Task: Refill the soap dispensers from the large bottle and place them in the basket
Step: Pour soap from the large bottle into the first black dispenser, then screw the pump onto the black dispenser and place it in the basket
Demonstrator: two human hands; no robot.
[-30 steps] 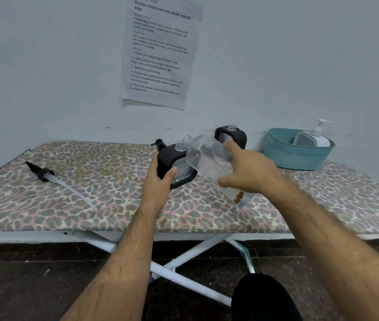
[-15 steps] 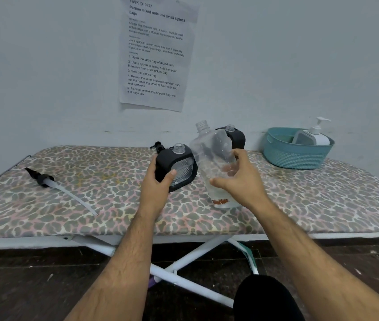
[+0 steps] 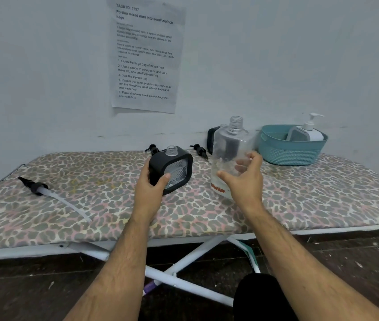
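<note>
A black square soap dispenser (image 3: 175, 169) with an open neck stands on the leopard-print ironing board (image 3: 91, 205), and my left hand (image 3: 149, 189) grips its left side. To its right a large clear bottle (image 3: 230, 144), uncapped and nearly empty, stands upright on the board with my right hand (image 3: 246, 184) wrapped around its lower half. A second black dispenser (image 3: 210, 140) is mostly hidden behind the bottle. The teal basket (image 3: 292, 151) at the back right holds a white pump dispenser (image 3: 306, 133).
Two small black pump heads (image 3: 152, 149) (image 3: 200, 150) lie near the wall behind the dispensers. A long pump with a clear tube (image 3: 38, 188) lies at the board's left. A printed sheet (image 3: 145, 54) hangs on the wall. The board's front edge runs close to my forearms.
My right hand has swung the large bottle from tilted over the black dispenser's neck back to upright and set it on the board to the right. My left hand stayed on the dispenser.
</note>
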